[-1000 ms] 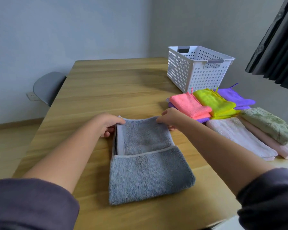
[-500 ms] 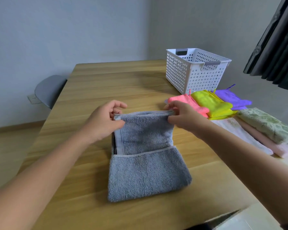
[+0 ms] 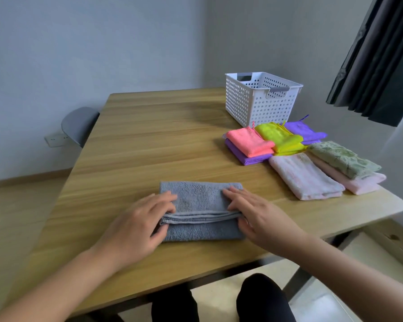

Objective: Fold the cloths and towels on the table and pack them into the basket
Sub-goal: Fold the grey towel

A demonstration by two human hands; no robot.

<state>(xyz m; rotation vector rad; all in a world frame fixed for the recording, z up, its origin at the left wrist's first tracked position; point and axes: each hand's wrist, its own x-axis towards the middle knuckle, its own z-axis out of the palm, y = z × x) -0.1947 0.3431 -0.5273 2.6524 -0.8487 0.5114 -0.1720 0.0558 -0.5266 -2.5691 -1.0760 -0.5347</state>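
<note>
Grey towel [image 3: 201,198] lower centre: looped terry cloth, matt, stitched hem. Desk [image 3: 149,147]: wood-grain, smooth, faint sheen. Basket [image 3: 247,105] upper right: white perforated plastic, slightly glossy. Bright cloths [image 3: 249,142] right: fuzzy microfibre look. Pale towels [image 3: 305,177]: soft matt terry. Curtain [image 3: 370,54] top right: dark matt fabric.

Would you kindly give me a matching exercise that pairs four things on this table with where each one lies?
Things:
1. grey towel
2. pink cloth
3. green towel
4. basket

Places:
A. on a pale pink towel
B. farthest from the person
C. under the left hand and right hand
D. on a purple cloth

Pairs: 1-C, 2-D, 3-A, 4-B
</note>
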